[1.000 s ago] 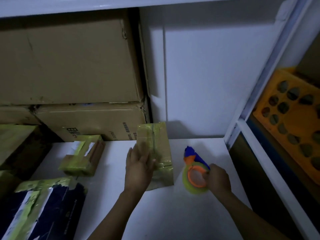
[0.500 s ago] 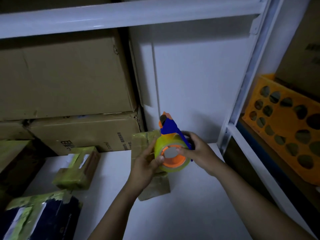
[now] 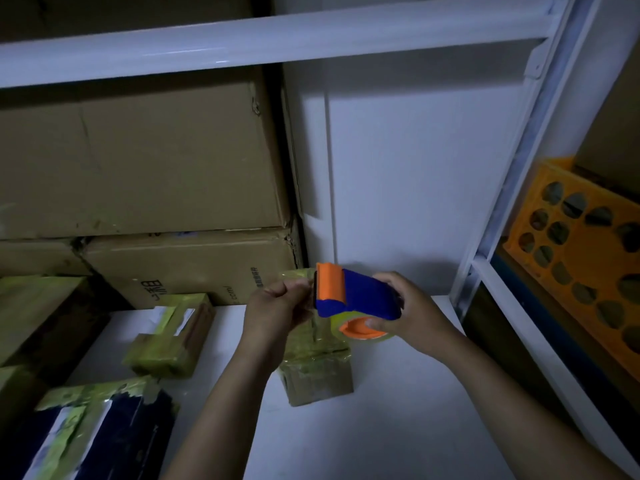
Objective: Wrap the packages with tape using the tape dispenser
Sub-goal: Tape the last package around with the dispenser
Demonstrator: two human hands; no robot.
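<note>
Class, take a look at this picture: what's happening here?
A person is working at a white shelf. The right hand grips a blue-and-orange tape dispenser, while the left hand pinches what looks like the tape end at its roller. Both are held above a brown package lying on the shelf. Another taped package lies to its left.
</note>
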